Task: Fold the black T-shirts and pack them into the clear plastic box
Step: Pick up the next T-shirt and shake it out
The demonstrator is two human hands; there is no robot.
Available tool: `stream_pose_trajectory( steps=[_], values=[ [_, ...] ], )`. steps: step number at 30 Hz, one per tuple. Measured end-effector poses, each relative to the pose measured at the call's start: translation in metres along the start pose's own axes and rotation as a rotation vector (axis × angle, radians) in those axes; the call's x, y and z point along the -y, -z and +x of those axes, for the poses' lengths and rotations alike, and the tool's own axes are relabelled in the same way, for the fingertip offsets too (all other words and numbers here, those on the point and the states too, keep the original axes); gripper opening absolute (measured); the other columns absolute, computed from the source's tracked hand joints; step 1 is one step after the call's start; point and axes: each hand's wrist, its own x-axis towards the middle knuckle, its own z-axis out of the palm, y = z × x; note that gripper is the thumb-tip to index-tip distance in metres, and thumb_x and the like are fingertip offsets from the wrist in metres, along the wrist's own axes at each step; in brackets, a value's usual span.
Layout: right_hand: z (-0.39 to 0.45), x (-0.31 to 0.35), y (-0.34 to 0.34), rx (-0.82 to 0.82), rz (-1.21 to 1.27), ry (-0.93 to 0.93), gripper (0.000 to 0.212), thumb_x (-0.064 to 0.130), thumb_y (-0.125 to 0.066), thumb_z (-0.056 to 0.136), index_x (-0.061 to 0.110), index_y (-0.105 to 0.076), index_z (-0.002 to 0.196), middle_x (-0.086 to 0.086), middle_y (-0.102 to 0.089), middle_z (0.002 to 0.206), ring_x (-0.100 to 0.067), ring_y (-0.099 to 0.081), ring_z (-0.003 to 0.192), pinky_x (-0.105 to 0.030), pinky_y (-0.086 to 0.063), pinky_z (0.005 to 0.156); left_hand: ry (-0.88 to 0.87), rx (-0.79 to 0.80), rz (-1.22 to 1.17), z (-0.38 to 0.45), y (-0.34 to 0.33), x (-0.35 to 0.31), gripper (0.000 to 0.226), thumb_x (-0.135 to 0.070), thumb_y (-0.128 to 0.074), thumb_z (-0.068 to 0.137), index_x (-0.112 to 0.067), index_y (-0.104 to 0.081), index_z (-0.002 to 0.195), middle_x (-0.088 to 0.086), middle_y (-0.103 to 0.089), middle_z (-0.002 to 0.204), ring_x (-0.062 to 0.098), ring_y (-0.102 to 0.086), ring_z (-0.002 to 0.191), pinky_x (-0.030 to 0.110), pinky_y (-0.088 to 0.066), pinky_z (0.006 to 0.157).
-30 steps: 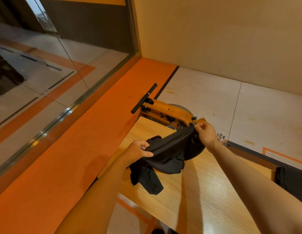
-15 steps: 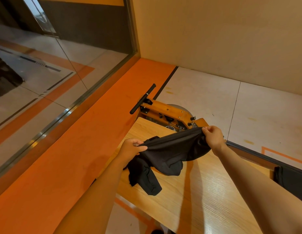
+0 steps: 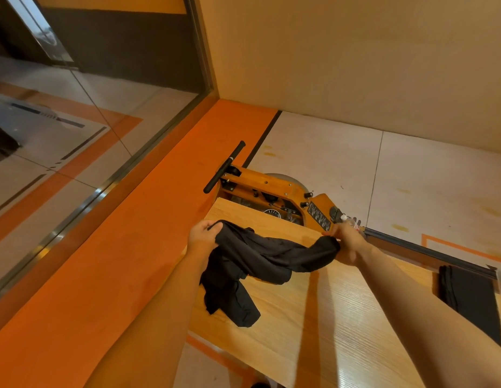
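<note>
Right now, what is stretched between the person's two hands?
In the head view, a bunched black T-shirt spans from the left hand to the right hand, held above the wooden table.

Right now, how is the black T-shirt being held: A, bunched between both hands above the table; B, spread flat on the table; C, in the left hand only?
A: the left hand and right hand each grip an end of the bunched black T-shirt.
</note>
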Motion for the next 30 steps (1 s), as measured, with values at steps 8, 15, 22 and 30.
stream_pose_trajectory(
  steps=[8, 15, 22, 30],
  values=[
    [0.008, -0.006, 0.026, -0.127, -0.17, 0.08, 0.034, -0.003, -0.062, 0.09, 0.007, -0.061, 0.122, -0.015, -0.056, 0.126, -0.03, -0.054, 0.118, -0.039, -0.05, 0.097, 0.025, -0.053, -0.066, 0.005, 0.009, -0.002, 0.01, -0.011, -0.056, 0.097, -0.003, -0.06, 0.1, 0.012, -0.058, 0.102, 0.028, -0.055, 0.097, 0.036, -0.046, 0.081],
    [0.003, -0.014, 0.029, -0.188, -0.253, 0.294, 0.035, -0.005, -0.066, 0.086, 0.001, -0.062, 0.121, -0.014, -0.061, 0.116, -0.03, -0.059, 0.11, -0.039, -0.053, 0.09, -0.007, -0.01, -0.006, -0.007, -0.004, -0.003, 0.01, -0.013, -0.057, 0.097, -0.004, -0.059, 0.101, 0.007, -0.056, 0.101, 0.024, -0.054, 0.094, 0.036, -0.046, 0.081],
    [-0.004, -0.006, 0.046, -0.459, -0.328, 0.481, 0.052, -0.009, -0.068, 0.084, 0.001, -0.052, 0.133, -0.016, -0.06, 0.117, -0.029, -0.06, 0.103, -0.045, -0.051, 0.098, -0.104, -0.055, -0.021, -0.006, -0.003, -0.016, 0.007, -0.011, -0.059, 0.095, -0.005, -0.061, 0.092, 0.0, -0.058, 0.086, 0.019, -0.055, 0.083, 0.038, -0.047, 0.08],
    [-0.029, 0.033, 0.097, -0.573, -0.229, 0.63, 0.028, 0.001, -0.068, 0.087, 0.002, -0.066, 0.115, -0.015, -0.065, 0.115, -0.031, -0.062, 0.107, -0.04, -0.053, 0.095, -0.131, -0.021, -0.074, 0.005, -0.031, -0.067, 0.013, -0.021, -0.061, 0.095, -0.01, -0.064, 0.103, 0.009, -0.059, 0.11, 0.028, -0.055, 0.103, 0.043, -0.046, 0.083]
  ],
)
